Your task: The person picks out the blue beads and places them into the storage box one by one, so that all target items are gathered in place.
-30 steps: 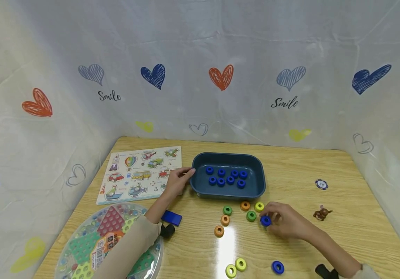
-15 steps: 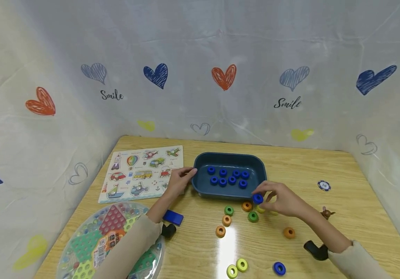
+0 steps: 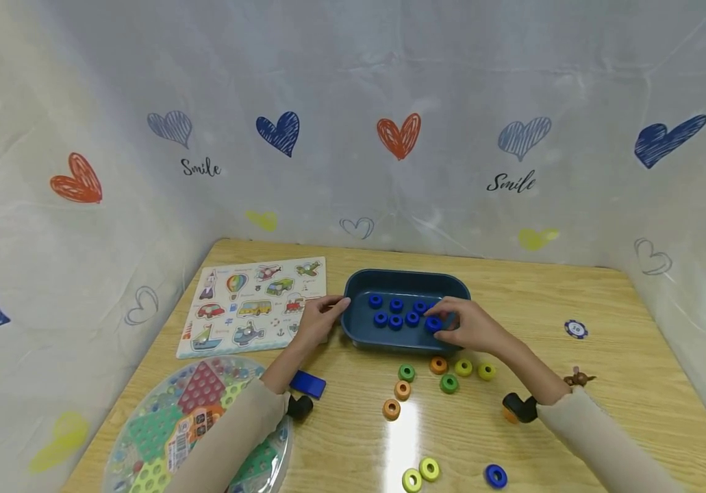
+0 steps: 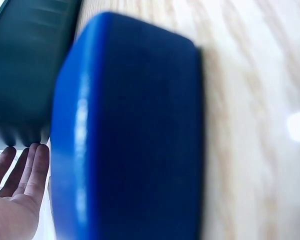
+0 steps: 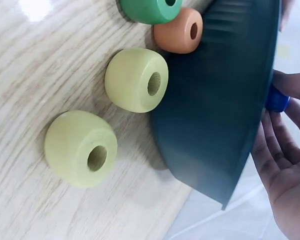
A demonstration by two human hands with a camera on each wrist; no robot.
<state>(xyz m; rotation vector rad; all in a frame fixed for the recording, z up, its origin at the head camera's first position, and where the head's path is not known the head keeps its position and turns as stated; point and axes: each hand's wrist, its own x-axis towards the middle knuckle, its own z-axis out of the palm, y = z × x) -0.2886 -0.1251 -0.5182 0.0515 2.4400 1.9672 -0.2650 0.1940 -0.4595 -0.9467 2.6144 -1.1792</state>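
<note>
My right hand point(image 3: 466, 327) reaches over the front right of the dark blue tray point(image 3: 383, 343) and pinches a blue bead point(image 3: 433, 324) between thumb and fingers. In the right wrist view that bead point(image 5: 277, 99) shows partly behind the tray's rim. Several other blue beads point(image 3: 396, 305) lie inside the tray. At the tray's left end is my left hand point(image 3: 318, 320). In the left wrist view its fingers point(image 4: 37, 172) are extended, fingertips right at the tray's end wall.
Green point(image 3: 407, 372), orange point(image 3: 392, 409) and yellow beads point(image 3: 486, 371) lie before the tray, a blue bead point(image 3: 496, 476) nearer. Left are a picture puzzle point(image 3: 254, 308), blue block point(image 3: 307, 384) and round game board point(image 3: 155, 428). Right are a chip point(image 3: 576, 329) and brown figure point(image 3: 579, 377).
My right hand has lifted the blue bead from beside the yellow one and carried it up and left over the tray. My left hand stays at the tray's left end.
</note>
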